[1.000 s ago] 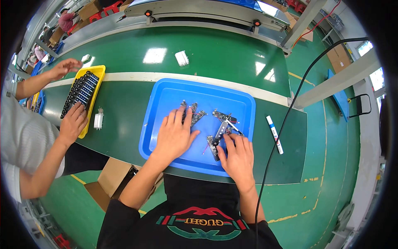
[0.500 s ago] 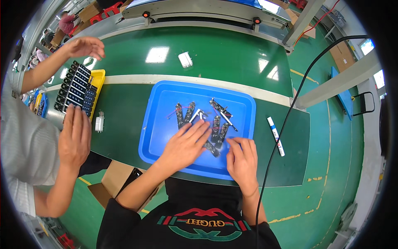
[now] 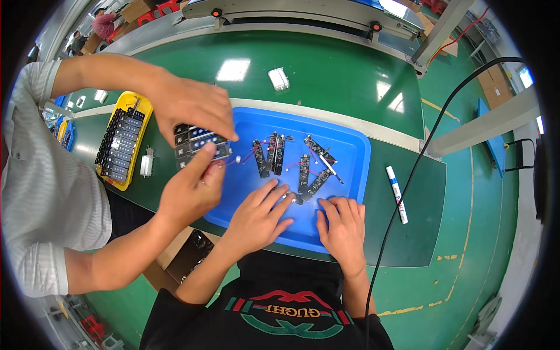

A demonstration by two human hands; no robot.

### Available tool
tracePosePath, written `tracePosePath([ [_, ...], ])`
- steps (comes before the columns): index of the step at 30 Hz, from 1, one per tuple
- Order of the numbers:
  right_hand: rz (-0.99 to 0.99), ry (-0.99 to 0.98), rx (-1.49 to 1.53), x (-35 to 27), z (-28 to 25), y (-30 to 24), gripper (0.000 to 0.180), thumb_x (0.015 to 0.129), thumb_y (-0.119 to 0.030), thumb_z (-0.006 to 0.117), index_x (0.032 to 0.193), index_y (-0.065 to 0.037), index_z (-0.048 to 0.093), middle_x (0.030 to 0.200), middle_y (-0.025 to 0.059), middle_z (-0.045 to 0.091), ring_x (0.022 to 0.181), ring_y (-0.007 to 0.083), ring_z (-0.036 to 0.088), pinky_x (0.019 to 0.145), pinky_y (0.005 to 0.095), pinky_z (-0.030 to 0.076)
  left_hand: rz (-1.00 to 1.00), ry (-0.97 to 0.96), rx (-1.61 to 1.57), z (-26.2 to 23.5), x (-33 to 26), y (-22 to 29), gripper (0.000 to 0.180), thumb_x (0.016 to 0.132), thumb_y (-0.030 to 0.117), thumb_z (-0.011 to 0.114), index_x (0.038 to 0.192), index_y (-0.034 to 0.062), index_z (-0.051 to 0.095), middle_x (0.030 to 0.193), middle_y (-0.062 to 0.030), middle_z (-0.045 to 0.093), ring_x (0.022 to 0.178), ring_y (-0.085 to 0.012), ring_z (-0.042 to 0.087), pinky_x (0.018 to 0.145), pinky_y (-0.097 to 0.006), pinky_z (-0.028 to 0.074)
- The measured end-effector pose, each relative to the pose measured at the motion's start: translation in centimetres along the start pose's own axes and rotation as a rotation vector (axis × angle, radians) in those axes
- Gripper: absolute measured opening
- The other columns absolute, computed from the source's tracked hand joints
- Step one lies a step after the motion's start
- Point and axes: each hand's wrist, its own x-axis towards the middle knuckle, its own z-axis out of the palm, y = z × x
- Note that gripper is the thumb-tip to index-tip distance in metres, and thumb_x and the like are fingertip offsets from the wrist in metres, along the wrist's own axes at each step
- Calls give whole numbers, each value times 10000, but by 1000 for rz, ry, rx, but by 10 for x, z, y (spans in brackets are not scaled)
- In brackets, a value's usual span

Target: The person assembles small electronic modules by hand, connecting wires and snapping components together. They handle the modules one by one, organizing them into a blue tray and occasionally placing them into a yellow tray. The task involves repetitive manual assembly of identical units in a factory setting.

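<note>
Centre: blue tray (image 3: 348, 140) on green worktop (image 3: 420, 233), holding dark wired circuit strips (image 3: 279, 154). Left-hand grip (image 3: 256, 220), seven o'clock: fingers spread over one strip, contact unclear. Right-hand grip (image 3: 343, 230), four o'clock: loosely curled. Co-worker's hands (image 3: 192, 105), ten o'clock: black modules (image 3: 188, 143). Marker (image 3: 397, 195), three o'clock.

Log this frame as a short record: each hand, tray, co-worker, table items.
Left hand: fingertips at a dark strip in the blue tray
Right hand: fingers bent at the blue tray's near right side; grip unclear
Tray contents: several dark strips
Co-worker's hands: holding dark parts
Table: marker right, yellow tray left
</note>
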Motion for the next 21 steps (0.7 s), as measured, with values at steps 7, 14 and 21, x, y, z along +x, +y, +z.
tracePosePath([
  [7, 1, -15, -12, 0, 0, 0, 226, 762, -121, 682, 976, -50, 664, 925, 62, 572, 856, 231, 539, 755, 378, 387, -56, -3, 111, -2, -1, 8, 538, 814, 350, 682, 1231, 27, 578, 1364, -197, 466, 1320, -350, 385, 1033, -472, 356],
  [14, -11, -6, -14, 2, -3, -1, 235, 762, -115, 681, 986, -46, 665, 922, 66, 572, 842, 234, 539, 752, 376, 388, -99, 2, 63, -2, -3, 8, 540, 810, 341, 693, 1253, 57, 571, 1384, -219, 430, 1311, -381, 380, 1011, -477, 365],
  [21, -11, -20, 40, 9, 0, -12, 320, 772, -123, 685, 1075, -30, 635, 949, 84, 561, 840, 251, 532, 716, 375, 409, -293, 335, -180, 5, -3, 15, 456, 816, 130, 697, 1244, 50, 562, 1265, -193, 502, 1126, -344, 516, 885, -407, 453],
])
